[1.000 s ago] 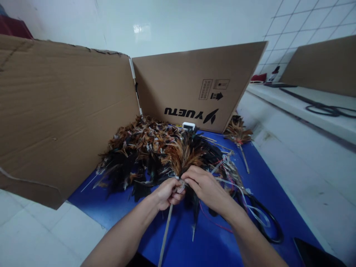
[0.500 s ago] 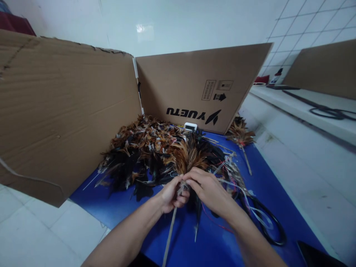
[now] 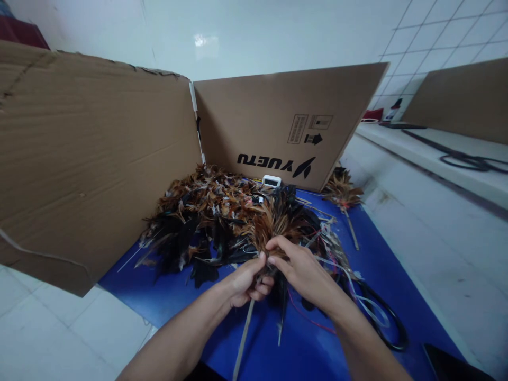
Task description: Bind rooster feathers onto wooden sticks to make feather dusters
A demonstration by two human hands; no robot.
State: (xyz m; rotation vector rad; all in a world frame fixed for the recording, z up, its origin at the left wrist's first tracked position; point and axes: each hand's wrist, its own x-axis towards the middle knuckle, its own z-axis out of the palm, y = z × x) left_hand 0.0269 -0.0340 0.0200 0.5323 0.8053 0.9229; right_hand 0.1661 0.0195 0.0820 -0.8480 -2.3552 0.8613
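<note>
stick (image 3: 243, 344) cut off by bottom edge, small print (image 3: 297, 129) unreadable

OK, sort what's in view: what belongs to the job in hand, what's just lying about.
In the job:
- stick, held in the left hand
- feather bunch, right hand at its base
- feather pile, probably supply

Lying about, apparently:
- white device by the cardboard
- bottle and cord on the ledge

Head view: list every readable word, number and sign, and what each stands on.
"YUETU", upside down: cardboard panel, beside a leaf-like logo.
Black arrow, pointing to picture right: same panel.
Too small or blurred to read: the panel's boxed prints, white device's screen, bottle label.
</note>
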